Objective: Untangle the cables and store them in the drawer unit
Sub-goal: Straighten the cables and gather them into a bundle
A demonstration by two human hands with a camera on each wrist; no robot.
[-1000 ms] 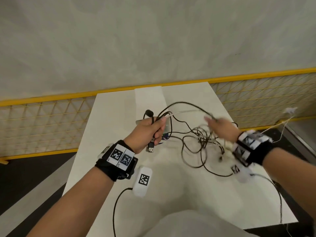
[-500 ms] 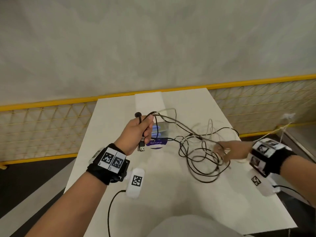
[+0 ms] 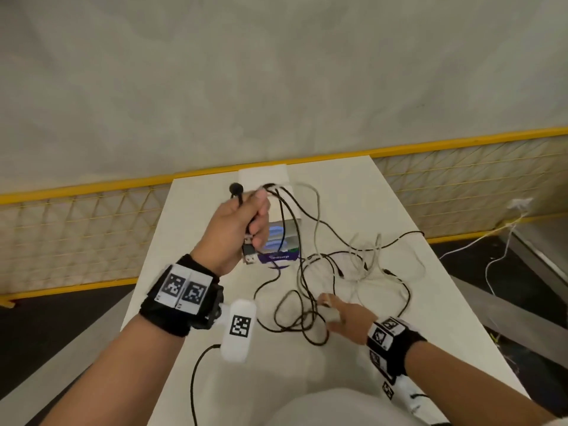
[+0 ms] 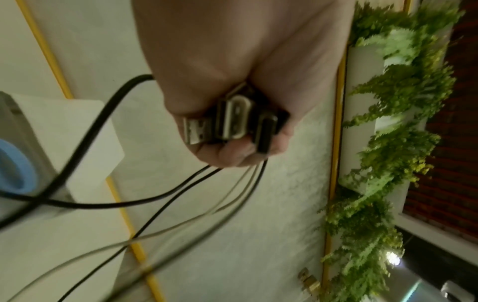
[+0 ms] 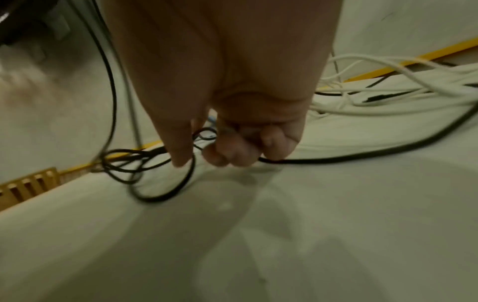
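My left hand (image 3: 242, 222) is raised above the white table (image 3: 430, 327) and grips a bundle of cable ends. USB plugs (image 3: 249, 253) stick out below the fist, and the left wrist view shows the plugs (image 4: 232, 122) side by side in the curled fingers. Black and white cables (image 3: 307, 290) hang from it into a loose tangle on the table. My right hand (image 3: 339, 315) is low at the near side of the tangle. In the right wrist view its curled fingers (image 5: 232, 151) hold a black cable (image 5: 349, 157). The small drawer unit (image 3: 287, 235) stands behind the left hand.
A heap of white cable (image 3: 368, 256) lies right of the middle of the table. A yellow mesh fence (image 3: 76, 241) runs behind the table. A white wire (image 3: 491, 241) trails over the dark floor on the right. A plant wall (image 4: 375, 183) appears in the left wrist view.
The left hand has lifted the plugs higher and farther away. The right hand has dropped from mid-air to the near black loops and taken hold of a cable.
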